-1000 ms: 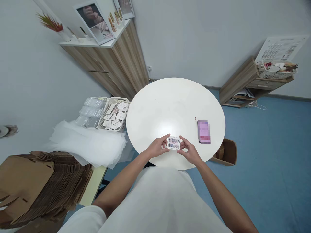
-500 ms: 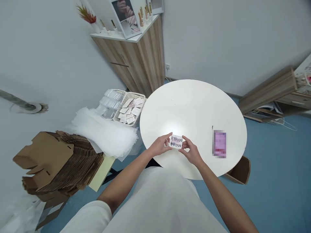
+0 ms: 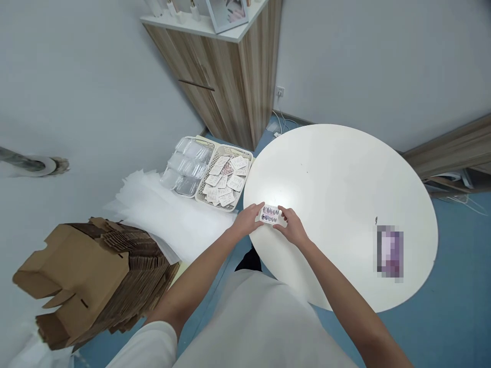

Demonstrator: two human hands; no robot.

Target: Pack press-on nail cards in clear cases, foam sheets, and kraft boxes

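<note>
A small set of press-on nails [image 3: 270, 214], two rows of shiny decorated nails on a white backing, lies level between my two hands over the near left edge of the white round table [image 3: 345, 179]. My left hand [image 3: 245, 222] pinches its left edge between thumb and fingers. On the opposite edge, my right hand [image 3: 293, 226] grips it the same way, thumb toward me. The nails face up at me.
Left of the table, one basket holds white printed cards [image 3: 220, 181], another clear plastic boxes [image 3: 187, 162]. White packing sheets [image 3: 176, 217] and folded brown cardboard boxes [image 3: 95, 271] are stacked nearer. A blurred-out purple item [image 3: 391, 251] rests on the table's right. Behind stands a wooden cabinet [image 3: 230, 76].
My view has swung left and down, so the table and purple item sit further right. Both hands keep hold of the press-on nails, now nearer the table's left edge.
</note>
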